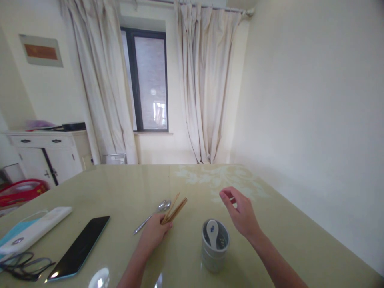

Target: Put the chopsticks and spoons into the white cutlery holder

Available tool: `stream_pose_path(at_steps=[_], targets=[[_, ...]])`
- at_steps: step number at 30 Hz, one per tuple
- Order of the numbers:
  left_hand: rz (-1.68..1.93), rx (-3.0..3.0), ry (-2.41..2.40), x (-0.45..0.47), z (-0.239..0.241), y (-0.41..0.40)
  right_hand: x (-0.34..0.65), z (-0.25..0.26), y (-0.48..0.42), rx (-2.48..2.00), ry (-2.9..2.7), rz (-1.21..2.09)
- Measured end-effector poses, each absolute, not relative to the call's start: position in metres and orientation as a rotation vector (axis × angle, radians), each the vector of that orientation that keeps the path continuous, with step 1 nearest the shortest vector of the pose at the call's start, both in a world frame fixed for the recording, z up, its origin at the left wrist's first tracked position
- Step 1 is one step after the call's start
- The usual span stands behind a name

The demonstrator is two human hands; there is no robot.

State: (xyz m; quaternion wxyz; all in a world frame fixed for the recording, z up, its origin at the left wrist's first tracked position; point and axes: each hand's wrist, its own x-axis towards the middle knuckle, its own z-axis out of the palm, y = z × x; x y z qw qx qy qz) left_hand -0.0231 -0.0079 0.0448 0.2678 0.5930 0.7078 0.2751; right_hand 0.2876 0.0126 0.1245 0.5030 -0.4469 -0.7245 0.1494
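My left hand (154, 233) rests on the green glass table (126, 188) with its fingers closed round a bundle of wooden chopsticks (175, 210) that point up and to the right. Two metal spoons (156, 213) lie on the table just left of that hand. A grey cylindrical holder (215, 249) stands between my arms with a white ceramic spoon (212, 232) upright in it. My right hand (240, 214) hovers above the table, right of the holder, fingers loosely curled and apart, and I see nothing in it.
A black phone (79, 248) lies on the table at the left, beside a white flat device (36, 230) and black glasses (25, 266). A white cabinet (49, 154) and a red basket (21, 192) stand at the far left. Curtains and a window are behind the table.
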Motion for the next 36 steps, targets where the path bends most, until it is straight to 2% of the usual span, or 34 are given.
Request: stream_pose_path(at_steps=[4,7,14,29,36], targets=[[0.726,1.667,2.048,-0.026,0.045,-0.007,0.295,0.072,0.016,-1.179,-1.650,0.597],[0.684,1.651,2.144,-0.029,0.042,-0.007,0.293,0.057,0.018,-1.154,-1.610,0.738],[0.580,1.608,2.279,-0.035,0.044,-0.010,0.285,0.056,0.016,-1.122,-1.539,0.875],[0.458,1.800,2.396,-0.031,0.051,-0.014,0.283,0.051,0.018,-1.143,-1.564,0.863],[0.531,2.055,2.159,-0.019,0.047,-0.011,0.284,0.049,0.018,-1.142,-1.524,0.899]])
